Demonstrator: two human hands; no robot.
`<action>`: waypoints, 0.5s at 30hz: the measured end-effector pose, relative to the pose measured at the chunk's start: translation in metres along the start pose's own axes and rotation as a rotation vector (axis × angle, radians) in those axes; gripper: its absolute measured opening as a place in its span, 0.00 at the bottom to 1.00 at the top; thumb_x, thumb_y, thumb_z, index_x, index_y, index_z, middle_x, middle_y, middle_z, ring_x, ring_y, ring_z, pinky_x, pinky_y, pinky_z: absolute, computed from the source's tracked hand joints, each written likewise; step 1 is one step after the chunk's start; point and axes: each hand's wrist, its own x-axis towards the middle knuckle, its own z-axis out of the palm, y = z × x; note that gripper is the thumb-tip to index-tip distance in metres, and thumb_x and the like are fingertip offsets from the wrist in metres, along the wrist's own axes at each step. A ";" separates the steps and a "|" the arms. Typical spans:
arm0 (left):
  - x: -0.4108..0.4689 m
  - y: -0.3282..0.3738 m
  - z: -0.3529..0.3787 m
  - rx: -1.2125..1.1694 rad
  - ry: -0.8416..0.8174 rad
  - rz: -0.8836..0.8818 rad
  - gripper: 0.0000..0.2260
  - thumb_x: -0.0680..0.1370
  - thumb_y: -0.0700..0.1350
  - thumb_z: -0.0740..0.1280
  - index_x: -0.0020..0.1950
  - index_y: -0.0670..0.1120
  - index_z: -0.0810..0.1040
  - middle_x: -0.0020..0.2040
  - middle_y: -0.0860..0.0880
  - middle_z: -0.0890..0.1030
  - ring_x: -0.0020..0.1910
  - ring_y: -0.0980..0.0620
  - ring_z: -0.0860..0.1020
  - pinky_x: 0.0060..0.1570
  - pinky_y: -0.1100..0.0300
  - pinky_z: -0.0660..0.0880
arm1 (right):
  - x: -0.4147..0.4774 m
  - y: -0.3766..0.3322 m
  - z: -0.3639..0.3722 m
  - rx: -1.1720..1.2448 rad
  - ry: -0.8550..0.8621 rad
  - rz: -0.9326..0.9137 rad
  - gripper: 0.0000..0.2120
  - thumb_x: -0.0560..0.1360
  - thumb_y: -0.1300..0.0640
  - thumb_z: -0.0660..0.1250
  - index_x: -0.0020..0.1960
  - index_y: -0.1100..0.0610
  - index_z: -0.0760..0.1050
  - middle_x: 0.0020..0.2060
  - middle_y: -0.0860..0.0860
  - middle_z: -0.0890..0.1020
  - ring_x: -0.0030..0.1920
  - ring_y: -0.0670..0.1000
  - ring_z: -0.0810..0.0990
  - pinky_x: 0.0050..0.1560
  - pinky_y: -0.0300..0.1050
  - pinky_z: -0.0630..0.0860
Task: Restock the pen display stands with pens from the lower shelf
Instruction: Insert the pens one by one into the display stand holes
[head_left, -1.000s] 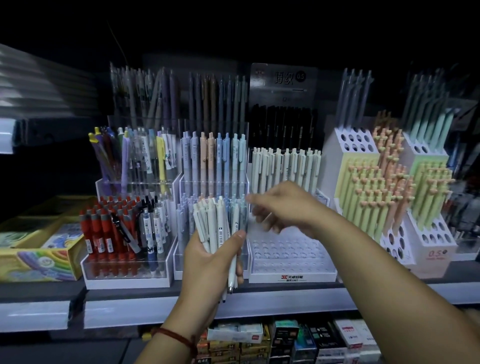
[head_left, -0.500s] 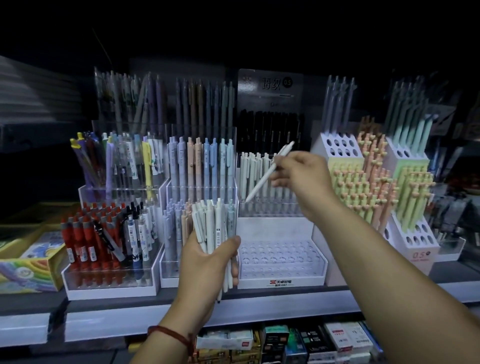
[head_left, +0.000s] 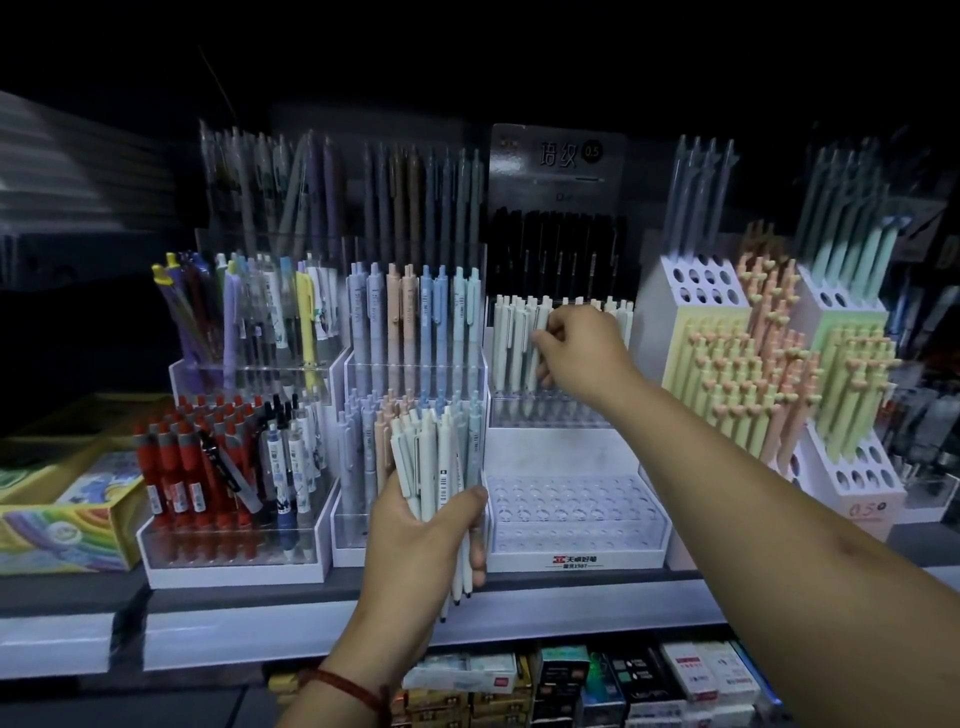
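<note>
White stand (head_left: 519, 452) with pale pens (head_left: 511, 338), right hand (head_left: 582, 353) pinching one, left hand (head_left: 415, 540) gripping bundle (head_left: 436, 467)

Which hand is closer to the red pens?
Left. The left hand, gripping a bundle of pale pens, is right of the red pens; the right hand is farther right and higher, pinching a white pen in the upper row.

Head camera faces the shelf (head_left: 571, 608) squarely; close, slightly downward.

The dark header card (head_left: 558, 156) reads "语纹 0.5". The white pen stand (head_left: 574, 560) says "天卓好笔" in front. The pastel stand (head_left: 865, 508) shows "0.5".
</note>
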 end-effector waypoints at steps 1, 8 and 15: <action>0.000 0.000 0.000 -0.001 -0.001 0.000 0.08 0.80 0.37 0.70 0.56 0.46 0.75 0.26 0.39 0.73 0.23 0.44 0.70 0.30 0.51 0.73 | 0.002 0.001 0.000 -0.020 0.002 -0.001 0.14 0.82 0.59 0.64 0.45 0.71 0.76 0.39 0.66 0.84 0.38 0.64 0.85 0.44 0.60 0.84; 0.002 0.002 0.005 -0.003 -0.007 0.031 0.06 0.80 0.35 0.69 0.53 0.43 0.75 0.26 0.41 0.73 0.24 0.44 0.70 0.26 0.54 0.74 | 0.011 -0.005 0.001 -0.220 -0.125 0.007 0.16 0.84 0.57 0.62 0.48 0.70 0.77 0.43 0.66 0.84 0.42 0.64 0.86 0.46 0.61 0.84; 0.001 0.006 0.013 0.002 -0.022 0.039 0.05 0.79 0.35 0.70 0.51 0.42 0.75 0.28 0.43 0.74 0.24 0.44 0.71 0.27 0.53 0.75 | -0.006 -0.007 -0.007 -0.167 -0.073 0.065 0.19 0.79 0.52 0.71 0.44 0.70 0.81 0.37 0.64 0.85 0.38 0.60 0.86 0.49 0.53 0.83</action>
